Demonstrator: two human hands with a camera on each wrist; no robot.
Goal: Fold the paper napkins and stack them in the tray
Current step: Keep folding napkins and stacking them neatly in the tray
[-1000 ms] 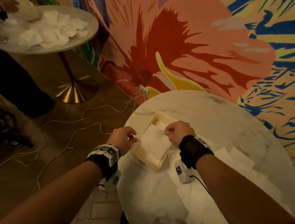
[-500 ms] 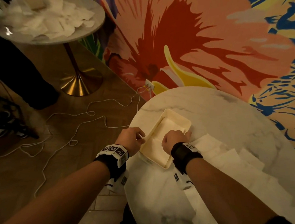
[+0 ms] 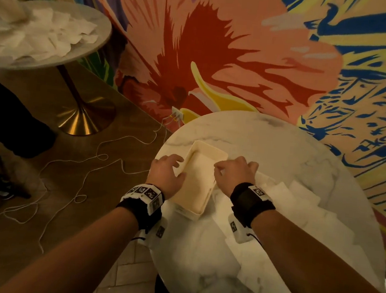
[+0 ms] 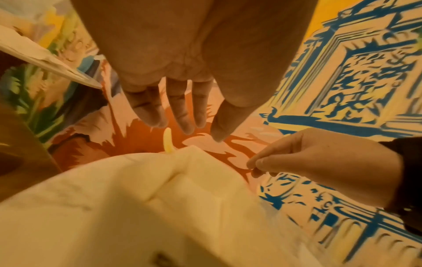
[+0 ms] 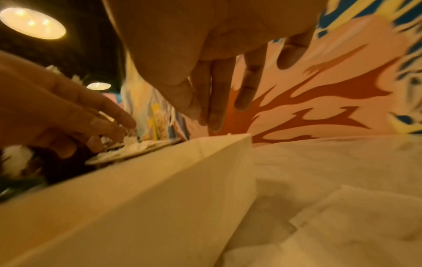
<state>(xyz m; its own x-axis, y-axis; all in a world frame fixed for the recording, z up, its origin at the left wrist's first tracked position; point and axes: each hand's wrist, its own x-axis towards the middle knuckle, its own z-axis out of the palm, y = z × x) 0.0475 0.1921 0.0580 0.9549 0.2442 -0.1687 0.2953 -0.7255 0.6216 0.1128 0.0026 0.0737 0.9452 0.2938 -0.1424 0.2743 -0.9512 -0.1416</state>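
Tray (image 3: 207, 150): holds folded napkin (image 3: 197, 177) | left hand (image 3: 165, 173) fingers loose, empty | right hand (image 3: 233, 173) thumb and forefinger pinched

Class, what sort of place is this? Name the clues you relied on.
Probably a restaurant or café: round marble table with a napkin tray, a second pedestal table heaped with napkins, and a bold floral mural.
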